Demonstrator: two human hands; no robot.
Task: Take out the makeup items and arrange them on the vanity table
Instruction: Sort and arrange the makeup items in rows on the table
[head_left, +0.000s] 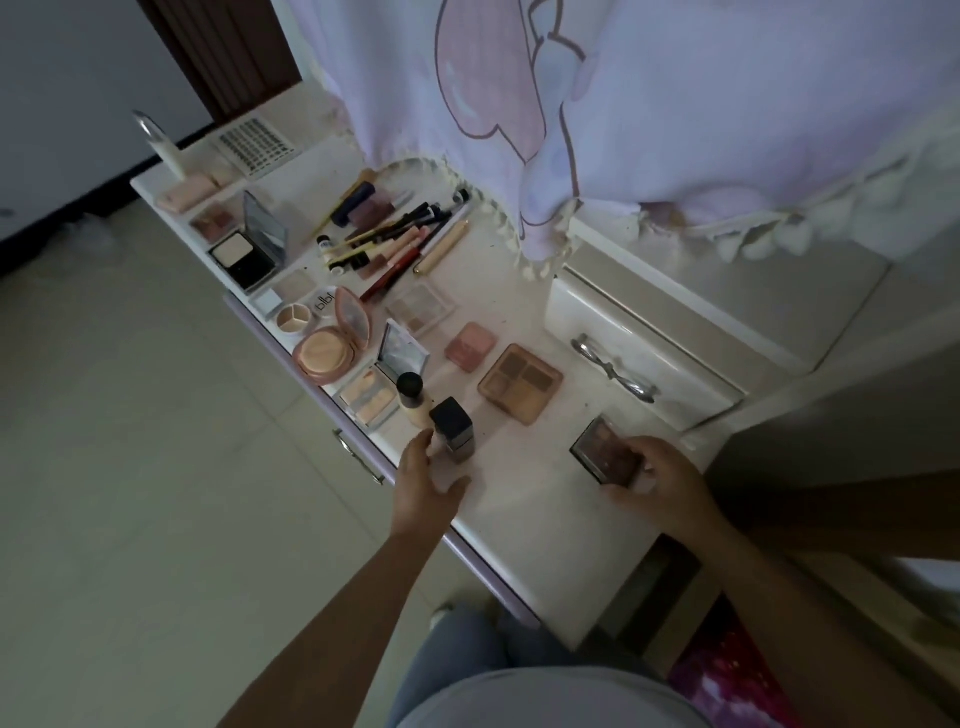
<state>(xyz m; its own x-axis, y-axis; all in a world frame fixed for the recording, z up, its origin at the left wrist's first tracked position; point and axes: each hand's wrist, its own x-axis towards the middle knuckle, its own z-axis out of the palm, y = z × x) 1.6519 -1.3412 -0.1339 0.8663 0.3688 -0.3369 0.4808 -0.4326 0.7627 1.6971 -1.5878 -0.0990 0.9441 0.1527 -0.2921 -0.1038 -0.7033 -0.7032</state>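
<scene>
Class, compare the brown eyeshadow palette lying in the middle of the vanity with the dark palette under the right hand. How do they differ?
The brown eyeshadow palette has a translucent tan case; the dark palette has a near-black case.
The brown one lies free, untouched; the dark one is gripped at its near edge by the right hand.
The brown one shows four large pans; the dark one's pans look smaller and harder to make out.
Both are squarish and rest on the vanity table.
</scene>
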